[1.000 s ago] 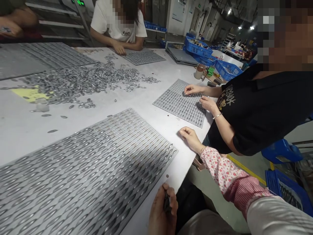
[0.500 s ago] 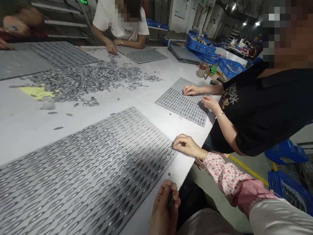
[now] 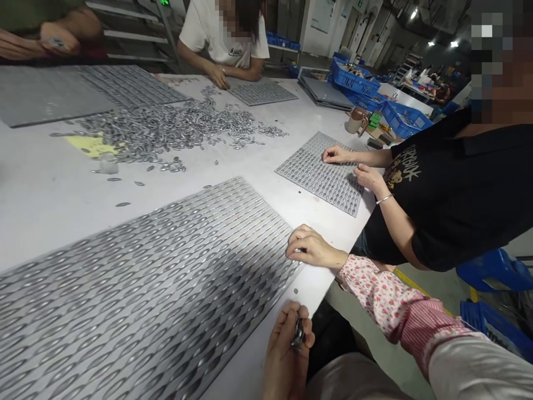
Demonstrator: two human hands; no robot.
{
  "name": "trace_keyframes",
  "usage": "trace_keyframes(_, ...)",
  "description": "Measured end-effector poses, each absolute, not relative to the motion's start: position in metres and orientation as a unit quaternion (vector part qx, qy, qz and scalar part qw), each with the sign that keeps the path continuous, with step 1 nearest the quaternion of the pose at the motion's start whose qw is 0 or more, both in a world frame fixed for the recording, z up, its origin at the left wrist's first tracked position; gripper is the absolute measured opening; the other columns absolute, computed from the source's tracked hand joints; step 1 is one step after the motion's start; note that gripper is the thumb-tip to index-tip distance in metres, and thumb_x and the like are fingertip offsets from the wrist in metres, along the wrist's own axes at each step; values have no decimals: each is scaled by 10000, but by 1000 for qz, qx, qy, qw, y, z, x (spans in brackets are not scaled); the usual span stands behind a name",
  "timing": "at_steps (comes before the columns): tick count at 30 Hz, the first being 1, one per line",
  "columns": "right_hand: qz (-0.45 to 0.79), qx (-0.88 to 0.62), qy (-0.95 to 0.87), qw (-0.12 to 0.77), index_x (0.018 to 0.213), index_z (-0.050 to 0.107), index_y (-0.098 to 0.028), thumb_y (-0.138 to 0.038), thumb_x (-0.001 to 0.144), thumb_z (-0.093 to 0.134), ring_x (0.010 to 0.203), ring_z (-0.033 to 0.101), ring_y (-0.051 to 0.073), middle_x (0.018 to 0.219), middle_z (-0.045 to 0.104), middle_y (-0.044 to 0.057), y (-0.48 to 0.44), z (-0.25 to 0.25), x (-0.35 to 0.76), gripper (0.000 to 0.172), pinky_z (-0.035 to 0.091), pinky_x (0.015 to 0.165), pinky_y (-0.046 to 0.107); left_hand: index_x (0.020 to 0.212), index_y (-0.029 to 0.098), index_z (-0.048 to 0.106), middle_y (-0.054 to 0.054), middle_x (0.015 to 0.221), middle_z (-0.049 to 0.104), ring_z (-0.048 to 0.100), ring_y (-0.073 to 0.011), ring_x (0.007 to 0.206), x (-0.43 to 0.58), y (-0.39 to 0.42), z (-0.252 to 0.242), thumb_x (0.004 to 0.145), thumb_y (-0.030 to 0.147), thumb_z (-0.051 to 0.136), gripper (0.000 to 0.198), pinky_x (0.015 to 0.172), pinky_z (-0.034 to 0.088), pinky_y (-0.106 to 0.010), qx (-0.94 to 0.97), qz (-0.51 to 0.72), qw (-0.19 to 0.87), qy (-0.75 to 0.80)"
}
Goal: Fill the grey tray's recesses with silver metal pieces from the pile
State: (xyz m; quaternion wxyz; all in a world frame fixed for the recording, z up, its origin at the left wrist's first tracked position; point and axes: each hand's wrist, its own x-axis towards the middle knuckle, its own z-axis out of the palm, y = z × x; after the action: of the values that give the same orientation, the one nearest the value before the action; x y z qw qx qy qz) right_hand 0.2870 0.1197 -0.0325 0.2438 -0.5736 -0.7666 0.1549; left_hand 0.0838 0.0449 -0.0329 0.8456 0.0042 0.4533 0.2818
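Observation:
My left hand [image 3: 287, 347] is closed around a few small leaf-shaped metal pieces [image 3: 297, 333], just off the near edge of a large grey board [image 3: 254, 214]. Rows of pointed oval metal pieces, joined end to end along thin lines, cover much of this board. Over the board's right corner is my right hand [image 3: 316, 248], thumb and fingers pinched together and touching the surface. Whatever sits between those fingertips is hidden. Toward the board's far right part, the rows show thin lines with fewer ovals.
Loose metal pieces lie in a heap [image 3: 175, 130] beside yellow paper [image 3: 89, 144]. A co-worker in black works at a smaller board [image 3: 318, 172] on the right; others sit across the table. Blue crates [image 3: 406, 118] and a mug [image 3: 357, 120] stand at the back right.
The view has shifted, moving the scene rightward. My right hand has moved slightly inward over the board's corner. My left hand has turned a little, showing more of its metal pieces.

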Motion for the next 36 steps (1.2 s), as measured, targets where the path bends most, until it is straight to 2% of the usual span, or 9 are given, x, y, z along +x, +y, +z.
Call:
trace_keyframes(5,165,-568,-754,286,842,720,-208,-333,848,671,895,549,170,886,656,42,118,-33,292,135,417,877,327,816,176,689,-22,774,654,540,-91,602,83,44,-33,595,252,843,280,507,430,-186,3,284,847,449)
trace_keyframes(8,158,-581,-729,324,828,710,-203,-379,866,642,888,556,172,888,657,49,112,-33,297,193,405,891,350,819,183,710,-46,870,680,563,-104,657,82,43,-33,608,264,840,262,537,456,-194,23,279,849,448)
trace_keyframes(11,157,-586,-736,300,804,716,-205,-416,860,641,890,547,178,872,661,50,106,-33,299,231,386,886,360,827,189,727,-54,924,680,569,-113,694,81,43,-34,610,286,843,265,568,481,-205,43,279,849,446)
trace_keyframes(17,125,-581,-757,273,783,725,-218,-359,845,676,947,529,196,894,666,40,103,-36,291,162,362,859,359,837,188,736,-27,855,653,545,-98,673,82,44,-31,553,311,878,340,554,468,-186,31,272,843,464)
trace_keyframes(23,128,-650,-636,396,799,709,-198,-385,860,648,857,562,181,822,674,51,99,-37,309,206,426,847,351,832,172,717,14,720,577,451,-63,566,82,45,-28,545,355,878,376,484,410,-167,45,271,849,451)
trace_keyframes(27,153,-645,-649,373,797,716,-203,-387,844,668,854,568,180,827,675,51,92,-41,320,196,437,833,343,815,155,702,29,676,521,403,-53,537,83,47,-26,548,380,875,390,447,367,-162,62,272,855,437)
trace_keyframes(36,148,-644,-669,339,795,726,-206,-421,840,665,826,566,172,832,671,49,95,-57,314,228,427,823,341,803,156,695,27,684,522,402,-54,536,84,47,-28,559,377,869,373,447,368,-167,67,272,859,429)
